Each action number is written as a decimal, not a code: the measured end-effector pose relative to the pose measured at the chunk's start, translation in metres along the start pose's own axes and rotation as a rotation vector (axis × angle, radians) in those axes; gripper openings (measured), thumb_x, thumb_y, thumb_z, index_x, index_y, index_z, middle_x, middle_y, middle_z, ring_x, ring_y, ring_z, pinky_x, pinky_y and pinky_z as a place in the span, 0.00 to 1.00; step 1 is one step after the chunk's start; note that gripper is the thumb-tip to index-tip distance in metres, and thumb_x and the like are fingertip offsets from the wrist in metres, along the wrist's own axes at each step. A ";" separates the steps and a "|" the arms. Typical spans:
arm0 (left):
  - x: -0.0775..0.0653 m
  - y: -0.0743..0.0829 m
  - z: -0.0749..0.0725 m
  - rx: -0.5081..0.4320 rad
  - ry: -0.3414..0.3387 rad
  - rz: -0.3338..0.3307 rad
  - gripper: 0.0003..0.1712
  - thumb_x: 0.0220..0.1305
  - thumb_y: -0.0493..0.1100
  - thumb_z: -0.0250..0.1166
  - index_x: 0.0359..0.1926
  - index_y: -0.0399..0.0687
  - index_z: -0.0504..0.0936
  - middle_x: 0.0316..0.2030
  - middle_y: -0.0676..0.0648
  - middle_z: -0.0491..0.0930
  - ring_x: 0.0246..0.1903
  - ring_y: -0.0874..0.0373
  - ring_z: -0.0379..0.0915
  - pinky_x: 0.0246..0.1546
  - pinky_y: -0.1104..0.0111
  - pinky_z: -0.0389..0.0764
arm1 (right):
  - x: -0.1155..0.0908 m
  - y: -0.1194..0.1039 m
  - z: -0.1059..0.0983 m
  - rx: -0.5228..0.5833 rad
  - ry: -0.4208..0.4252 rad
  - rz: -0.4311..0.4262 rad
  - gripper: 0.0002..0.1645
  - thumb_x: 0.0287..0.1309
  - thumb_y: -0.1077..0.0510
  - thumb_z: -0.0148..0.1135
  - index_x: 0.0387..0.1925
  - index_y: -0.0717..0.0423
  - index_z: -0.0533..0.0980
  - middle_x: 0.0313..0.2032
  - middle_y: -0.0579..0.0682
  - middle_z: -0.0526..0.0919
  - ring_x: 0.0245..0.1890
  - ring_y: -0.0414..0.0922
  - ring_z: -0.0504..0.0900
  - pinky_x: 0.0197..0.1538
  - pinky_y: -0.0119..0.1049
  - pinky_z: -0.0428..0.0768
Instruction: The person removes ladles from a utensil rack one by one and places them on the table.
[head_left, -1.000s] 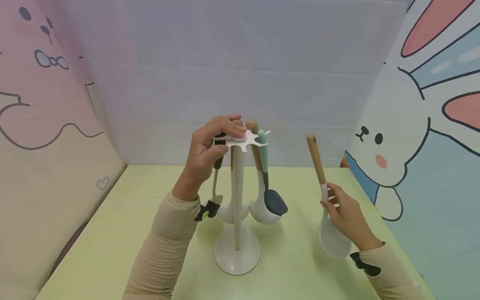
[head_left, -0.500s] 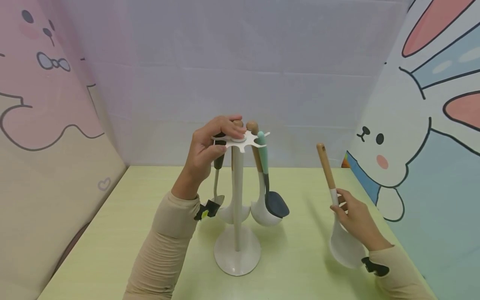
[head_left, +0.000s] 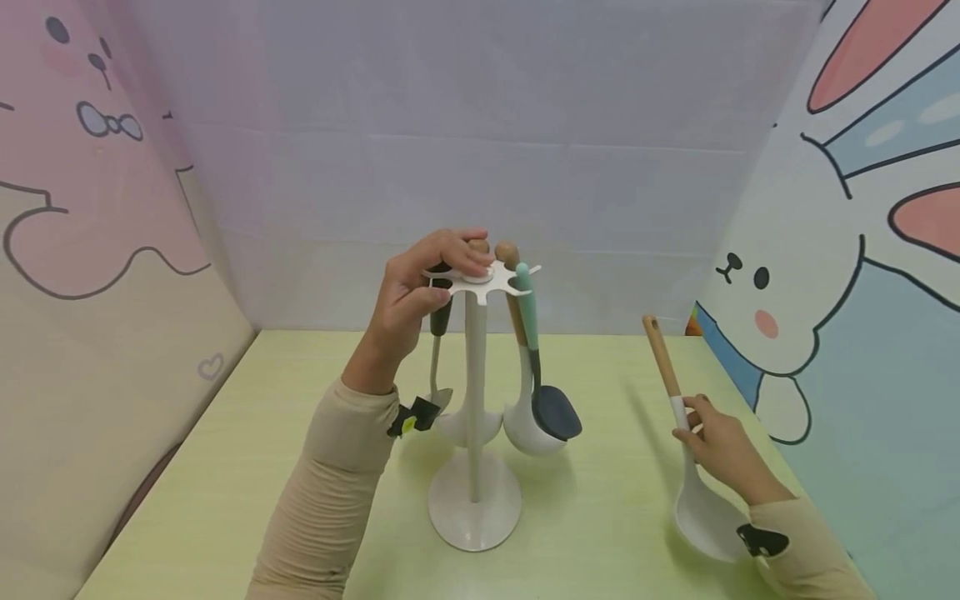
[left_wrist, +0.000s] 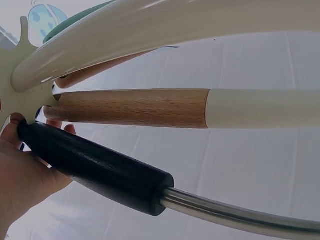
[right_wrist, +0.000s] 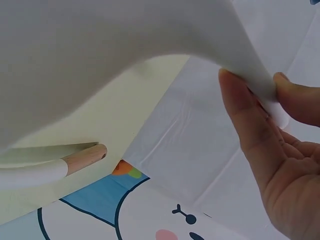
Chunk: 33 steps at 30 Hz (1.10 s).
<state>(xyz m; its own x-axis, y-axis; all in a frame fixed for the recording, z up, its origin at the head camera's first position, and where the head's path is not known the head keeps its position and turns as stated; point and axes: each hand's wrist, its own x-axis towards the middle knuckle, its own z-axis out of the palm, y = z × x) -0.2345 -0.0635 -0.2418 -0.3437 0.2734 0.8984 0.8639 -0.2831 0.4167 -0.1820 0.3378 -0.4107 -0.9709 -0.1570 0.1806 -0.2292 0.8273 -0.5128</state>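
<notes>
A white utensil rack (head_left: pixel 476 383) stands upright on its round base, and my left hand (head_left: pixel 416 296) grips its notched top, fingers over the hub and thumb at the rim. From it hang two white ladles (head_left: pixel 527 433) with wooden handles and a mint-handled utensil with a dark head (head_left: pixel 557 412). A black handle (left_wrist: pixel 100 165) on a metal shaft hangs close beside my left hand. Right of the rack, my right hand (head_left: pixel 723 450) pinches a white spoon (head_left: pixel 705 517) by its neck. The spoon's wooden handle (head_left: pixel 662 357) points up and away; the sleeve overlaps its wide head.
Another white utensil with a wooden handle end (right_wrist: pixel 86 159) lies on the table in the right wrist view. The pale green table (head_left: pixel 300 467) meets a plain cloth wall (head_left: pixel 360 208) behind. Cartoon-printed walls flank it, the rabbit wall (head_left: pixel 847 433) close to my right arm.
My right hand has moved right and nearer to me with the spoon, lowering it in view. My left hand has stayed on the rack, and the hanging utensils have barely shifted.
</notes>
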 end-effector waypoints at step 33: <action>0.001 0.000 0.002 -0.003 -0.017 -0.030 0.20 0.50 0.40 0.48 0.35 0.28 0.78 0.40 0.53 0.81 0.58 0.41 0.71 0.67 0.48 0.62 | -0.006 0.029 0.012 0.018 -0.263 0.195 0.20 0.55 0.73 0.64 0.46 0.82 0.68 0.28 0.59 0.80 0.25 0.48 0.80 0.20 0.38 0.82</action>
<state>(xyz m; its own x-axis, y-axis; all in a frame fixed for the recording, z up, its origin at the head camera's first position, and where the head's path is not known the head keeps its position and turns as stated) -0.2340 -0.0617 -0.2413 -0.3632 0.2972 0.8830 0.8520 -0.2777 0.4439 -0.1834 0.3570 -0.4367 -0.9807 -0.1322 -0.1438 -0.0361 0.8461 -0.5318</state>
